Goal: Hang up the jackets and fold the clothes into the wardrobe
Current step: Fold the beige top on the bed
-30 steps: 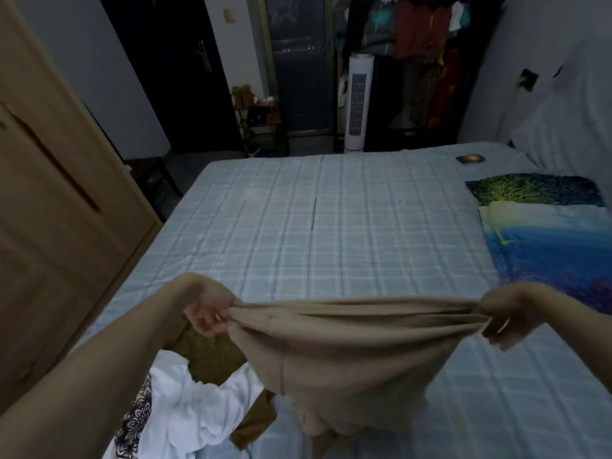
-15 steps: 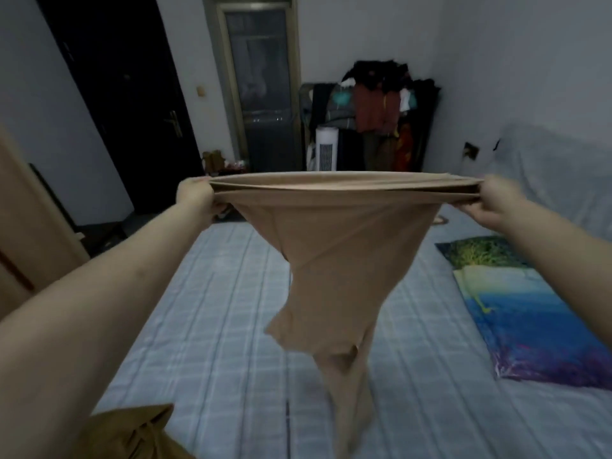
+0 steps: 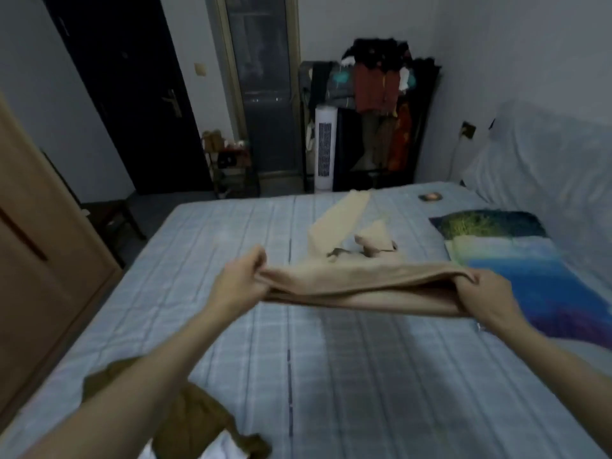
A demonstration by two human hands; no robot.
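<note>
Beige tights (image 3: 361, 279) stretched flat, waistband pinched by left hand (image 3: 240, 283), right hand (image 3: 486, 293)

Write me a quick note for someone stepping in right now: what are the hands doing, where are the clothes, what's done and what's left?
Left hand: grips one end of the beige tights' waistband.
Right hand: grips the other end, waistband stretched between them.
The legs of the tights lie flung out across the checked bed, one straight, one crumpled.
A brown garment and a white garment wait at the near edge of the bed.
Done: tights spread out for folding.
Left: fold them, fold the other clothes, put all into the wooden wardrobe on the left.
</note>
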